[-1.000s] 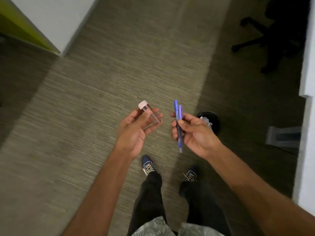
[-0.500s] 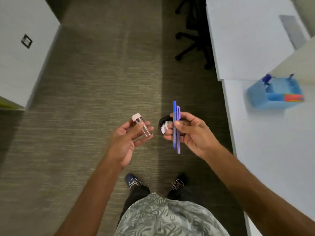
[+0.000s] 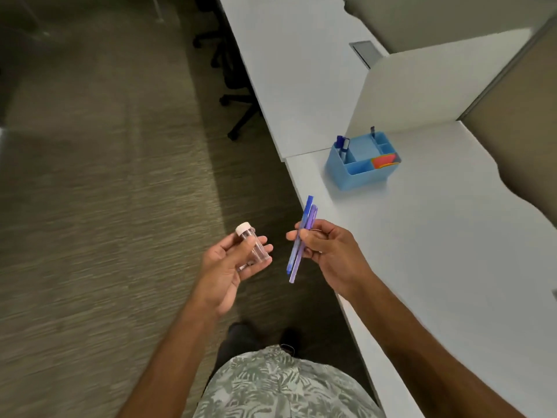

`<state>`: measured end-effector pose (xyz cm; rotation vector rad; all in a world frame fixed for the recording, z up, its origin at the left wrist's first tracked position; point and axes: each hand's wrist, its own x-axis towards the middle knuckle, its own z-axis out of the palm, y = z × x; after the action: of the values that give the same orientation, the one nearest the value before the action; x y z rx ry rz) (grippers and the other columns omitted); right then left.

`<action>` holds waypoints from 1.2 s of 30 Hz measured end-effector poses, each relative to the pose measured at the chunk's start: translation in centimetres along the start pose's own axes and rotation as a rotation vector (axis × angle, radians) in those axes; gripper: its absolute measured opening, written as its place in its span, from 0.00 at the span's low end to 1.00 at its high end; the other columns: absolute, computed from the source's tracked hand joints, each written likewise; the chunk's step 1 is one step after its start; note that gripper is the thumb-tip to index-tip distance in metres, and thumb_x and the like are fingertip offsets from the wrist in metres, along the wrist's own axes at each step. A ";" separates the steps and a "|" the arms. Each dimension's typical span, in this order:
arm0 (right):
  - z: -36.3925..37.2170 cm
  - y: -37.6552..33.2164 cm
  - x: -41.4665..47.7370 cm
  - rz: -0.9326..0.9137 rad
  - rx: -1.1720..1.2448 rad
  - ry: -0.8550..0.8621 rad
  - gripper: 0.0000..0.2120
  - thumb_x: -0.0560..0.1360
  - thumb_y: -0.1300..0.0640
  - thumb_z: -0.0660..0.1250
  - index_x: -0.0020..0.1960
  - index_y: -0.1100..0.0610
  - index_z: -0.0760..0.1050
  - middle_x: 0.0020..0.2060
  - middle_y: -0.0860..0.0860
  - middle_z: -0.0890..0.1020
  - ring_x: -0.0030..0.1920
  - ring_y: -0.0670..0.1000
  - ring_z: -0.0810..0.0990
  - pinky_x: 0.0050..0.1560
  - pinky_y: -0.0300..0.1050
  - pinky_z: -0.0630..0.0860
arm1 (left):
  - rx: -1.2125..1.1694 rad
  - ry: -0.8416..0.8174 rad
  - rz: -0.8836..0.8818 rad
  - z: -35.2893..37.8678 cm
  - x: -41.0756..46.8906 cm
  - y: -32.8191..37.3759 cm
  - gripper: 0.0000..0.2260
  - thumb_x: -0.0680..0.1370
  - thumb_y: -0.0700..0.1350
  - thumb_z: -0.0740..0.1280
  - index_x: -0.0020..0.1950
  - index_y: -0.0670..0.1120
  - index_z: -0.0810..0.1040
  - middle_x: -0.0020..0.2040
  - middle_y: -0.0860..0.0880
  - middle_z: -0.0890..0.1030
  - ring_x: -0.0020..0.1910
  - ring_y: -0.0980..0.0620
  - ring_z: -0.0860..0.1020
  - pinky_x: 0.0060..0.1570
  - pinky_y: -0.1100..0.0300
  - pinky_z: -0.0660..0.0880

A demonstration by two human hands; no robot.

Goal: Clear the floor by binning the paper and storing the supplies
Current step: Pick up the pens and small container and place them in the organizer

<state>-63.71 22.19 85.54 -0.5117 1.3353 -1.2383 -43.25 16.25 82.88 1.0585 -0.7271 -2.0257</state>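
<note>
Blue desk organizer (image 3: pixel 361 173) on white desk (image 3: pixel 452 251), near divider panel (image 3: pixel 422 92); blue markers (image 3: pixel 343 145) upright in its left compartment, red-orange item (image 3: pixel 384 161) in front right one, middle compartment bare. Left hand (image 3: pixel 229 267) curled around clear vial (image 3: pixel 253 248) with pale cap, contents unclear. Right hand (image 3: pixel 328 254) pinching two pens (image 3: pixel 301 239), blue and purple, at desk edge. Grey carpet (image 3: pixel 105 191); office chair base (image 3: pixel 238 107) beside desk.

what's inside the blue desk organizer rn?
The blue organizer on the desk holds blue markers in its left slot, something red-orange at front right, and a dark item at the back. The slot bottoms are hidden by the walls.
</note>
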 end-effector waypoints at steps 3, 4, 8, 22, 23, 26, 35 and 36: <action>-2.3 -1.3 0.5 -0.040 0.012 0.092 0.05 0.78 0.61 0.69 0.53 0.57 0.82 0.48 0.54 0.87 0.52 0.55 0.87 0.50 0.42 0.83 | 0.043 -0.033 -0.025 2.6 2.3 -0.4 0.23 0.71 0.46 0.78 0.61 0.39 0.79 0.58 0.35 0.83 0.57 0.36 0.83 0.48 0.49 0.83; -3.0 -1.7 0.8 -0.052 0.015 0.124 0.05 0.78 0.60 0.69 0.52 0.57 0.82 0.48 0.55 0.88 0.51 0.55 0.87 0.50 0.41 0.83 | 0.050 -0.046 -0.034 3.3 3.1 -0.4 0.22 0.71 0.46 0.78 0.61 0.39 0.79 0.58 0.35 0.83 0.58 0.36 0.83 0.48 0.49 0.83; -5.8 -3.1 2.7 -0.101 0.020 0.256 0.03 0.77 0.59 0.71 0.49 0.54 0.83 0.46 0.53 0.88 0.49 0.55 0.87 0.51 0.43 0.83 | 0.078 -0.102 -0.068 5.9 6.9 -0.4 0.20 0.71 0.46 0.79 0.59 0.40 0.82 0.58 0.35 0.83 0.58 0.36 0.83 0.49 0.49 0.83; -18.1 -11.3 16.8 -0.225 -0.039 0.620 0.08 0.73 0.60 0.75 0.48 0.48 0.82 0.42 0.44 0.88 0.45 0.47 0.87 0.43 0.39 0.82 | 0.275 -0.204 -0.229 17.4 23.9 1.3 0.21 0.70 0.49 0.78 0.60 0.43 0.82 0.56 0.40 0.85 0.56 0.40 0.84 0.51 0.48 0.83; -19.2 -11.9 18.2 -0.234 -0.060 0.674 0.08 0.73 0.61 0.76 0.47 0.49 0.83 0.42 0.46 0.88 0.44 0.47 0.87 0.45 0.41 0.83 | 0.294 -0.214 -0.247 18.0 25.0 1.4 0.16 0.72 0.48 0.76 0.57 0.44 0.83 0.56 0.41 0.85 0.56 0.40 0.84 0.51 0.48 0.83; -22.8 -13.3 22.6 -0.254 -0.095 0.824 0.08 0.71 0.65 0.76 0.50 0.60 0.84 0.45 0.58 0.87 0.46 0.58 0.86 0.54 0.54 0.84 | 0.365 -0.240 -0.293 19.9 27.9 1.5 0.11 0.77 0.46 0.73 0.58 0.46 0.83 0.55 0.44 0.86 0.55 0.43 0.85 0.52 0.48 0.83; -29.6 -14.1 34.0 -0.183 -0.288 0.950 0.07 0.70 0.64 0.77 0.47 0.58 0.84 0.40 0.55 0.87 0.41 0.54 0.87 0.54 0.57 0.84 | 0.446 -0.254 -0.383 22.2 34.5 1.2 0.12 0.79 0.45 0.70 0.61 0.44 0.81 0.55 0.44 0.86 0.55 0.45 0.85 0.52 0.49 0.83; -30.0 -13.9 34.7 -0.172 -0.317 0.939 0.07 0.70 0.64 0.77 0.47 0.58 0.84 0.40 0.55 0.87 0.42 0.55 0.87 0.54 0.56 0.84 | 0.444 -0.249 -0.387 22.3 35.2 1.2 0.12 0.79 0.45 0.70 0.61 0.44 0.81 0.55 0.44 0.86 0.55 0.45 0.85 0.52 0.49 0.83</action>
<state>-103.54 -2.30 74.94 -0.2526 2.3414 -1.4848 -75.87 -9.49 79.41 1.2837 -1.2219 -2.4207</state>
